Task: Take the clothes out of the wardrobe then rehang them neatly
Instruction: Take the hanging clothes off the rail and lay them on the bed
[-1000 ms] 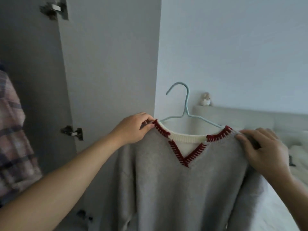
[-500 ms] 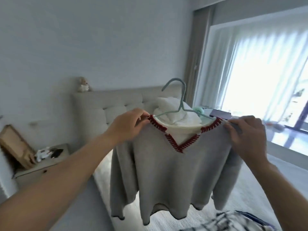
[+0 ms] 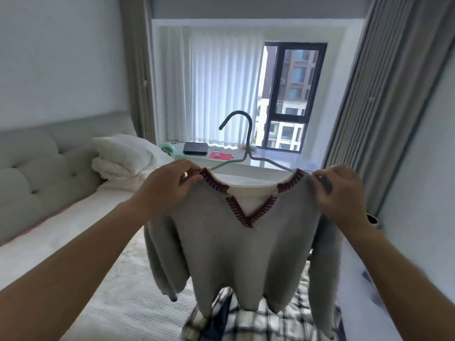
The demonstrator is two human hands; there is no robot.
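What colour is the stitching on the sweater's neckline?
Dark red stitching on a grey sweater, seen in the head view.

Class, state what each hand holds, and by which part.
Left hand and right hand each pinch a shoulder of the grey sweater, on its hanger.

The view has swung from the wardrobe door, past the bedside wall, to face the dark-framed window [image 3: 294,94] and white sheer curtains [image 3: 216,89]. The grey knitted V-neck sweater with red stitched collar [image 3: 243,252] on its pale blue wire hanger [image 3: 247,143] has travelled with it and now hangs over the white bed [image 3: 81,232], above a black-and-white checked garment [image 3: 261,323], apparently just touching it. The left hand [image 3: 167,190] and right hand [image 3: 339,193] now pinch the shoulders with fingers curled tighter.
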